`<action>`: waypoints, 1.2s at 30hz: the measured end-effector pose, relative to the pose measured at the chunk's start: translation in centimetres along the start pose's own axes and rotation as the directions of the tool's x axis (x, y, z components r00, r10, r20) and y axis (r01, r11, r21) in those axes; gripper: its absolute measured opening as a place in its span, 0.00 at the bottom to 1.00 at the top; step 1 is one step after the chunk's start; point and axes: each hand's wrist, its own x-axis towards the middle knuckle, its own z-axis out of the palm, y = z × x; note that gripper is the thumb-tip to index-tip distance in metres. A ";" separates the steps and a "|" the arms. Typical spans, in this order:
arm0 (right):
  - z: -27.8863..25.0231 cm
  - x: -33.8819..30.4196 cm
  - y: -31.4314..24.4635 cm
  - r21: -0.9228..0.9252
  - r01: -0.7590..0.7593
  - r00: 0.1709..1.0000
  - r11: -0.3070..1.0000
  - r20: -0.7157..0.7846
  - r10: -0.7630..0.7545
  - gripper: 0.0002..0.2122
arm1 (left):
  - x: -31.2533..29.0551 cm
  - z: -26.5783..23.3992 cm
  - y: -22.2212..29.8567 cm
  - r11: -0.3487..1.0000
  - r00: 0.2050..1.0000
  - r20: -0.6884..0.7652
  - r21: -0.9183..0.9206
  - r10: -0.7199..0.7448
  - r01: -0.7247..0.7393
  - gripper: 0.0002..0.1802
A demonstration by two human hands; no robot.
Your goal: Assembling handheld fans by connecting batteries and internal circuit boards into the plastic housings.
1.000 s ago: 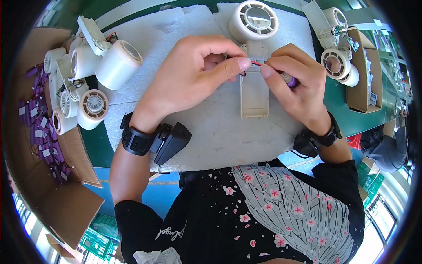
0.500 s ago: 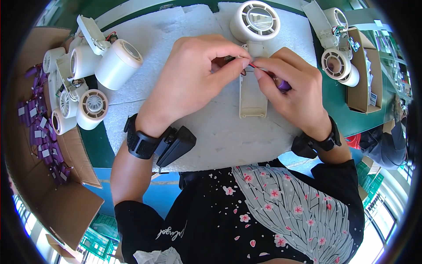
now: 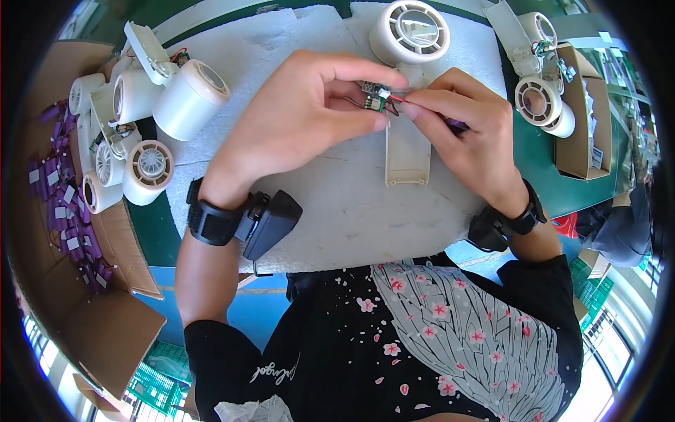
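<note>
My right hand [image 3: 467, 133] is closed, thumb and forefinger pinching a red wire [image 3: 398, 99] near a white connector [image 3: 383, 92]. A purple battery [image 3: 457, 126] shows partly beneath its curled fingers. My left hand [image 3: 302, 112] is open around a small green circuit board [image 3: 374, 100], thumb and forefinger apart; its other fingers lie partly hidden behind the board. Below the hands is a cream handle shell [image 3: 408, 158], lying open side up. It leads up to a round cream fan head [image 3: 410, 33] with a ring grille.
A white foam sheet [image 3: 309, 211] covers the green table. Several cream fan units [image 3: 186, 102] stand at the left, beside a cardboard box [image 3: 105, 337] with purple batteries [image 3: 67, 211]. More fan parts [image 3: 538, 102] and a small carton [image 3: 587, 126] are at the right.
My left thumb and forefinger have parted from their pinch, bringing the circuit board and white connector into sight. My right hand still pinches the red wire.
</note>
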 end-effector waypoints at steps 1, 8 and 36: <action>-0.1 0.0 0.1 0.000 0.001 1.000 1.000 0.002 -0.001 0.05 | 0.0 -0.1 -0.1 1.000 1.000 0.013 -0.013 -0.012 0.012 0.16; -0.5 0.5 0.2 0.074 0.052 0.996 0.996 0.066 -0.057 0.05 | 0.1 -0.5 -0.1 0.999 1.000 0.020 -0.046 -0.019 0.020 0.19; -0.4 0.4 0.5 0.098 0.048 0.997 0.994 0.061 -0.054 0.03 | 0.3 -0.4 -0.1 0.996 0.996 -0.040 -0.025 0.081 -0.082 0.17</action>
